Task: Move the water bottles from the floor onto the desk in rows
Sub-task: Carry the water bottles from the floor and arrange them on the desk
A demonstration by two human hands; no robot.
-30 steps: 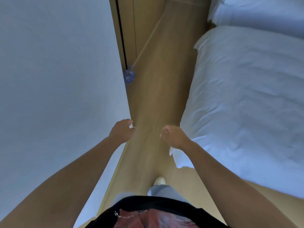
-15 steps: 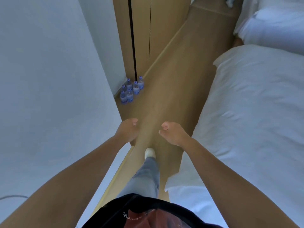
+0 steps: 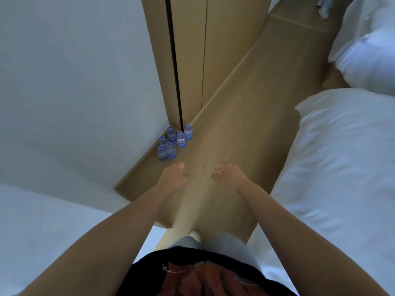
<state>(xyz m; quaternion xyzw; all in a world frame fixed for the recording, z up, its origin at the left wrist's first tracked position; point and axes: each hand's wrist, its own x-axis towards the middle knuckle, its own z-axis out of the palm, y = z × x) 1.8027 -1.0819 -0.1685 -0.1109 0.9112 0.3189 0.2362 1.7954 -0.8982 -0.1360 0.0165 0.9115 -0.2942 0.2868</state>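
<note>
On the floor (image 3: 235, 129), water bottles (image 3: 174, 142) stand upright, caps up.

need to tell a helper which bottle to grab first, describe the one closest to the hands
Find the wooden wardrobe meeting the white wall; six water bottles stand at its foot. The target bottle is the nearest, at the cluster's left front corner.

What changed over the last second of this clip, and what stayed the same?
The person walked forward: the water bottles, first barely visible past the wall, now stand in full view, nearer. Left hand and right hand stayed out front, loosely curled, holding nothing. The bottles stayed on the floor.
</note>
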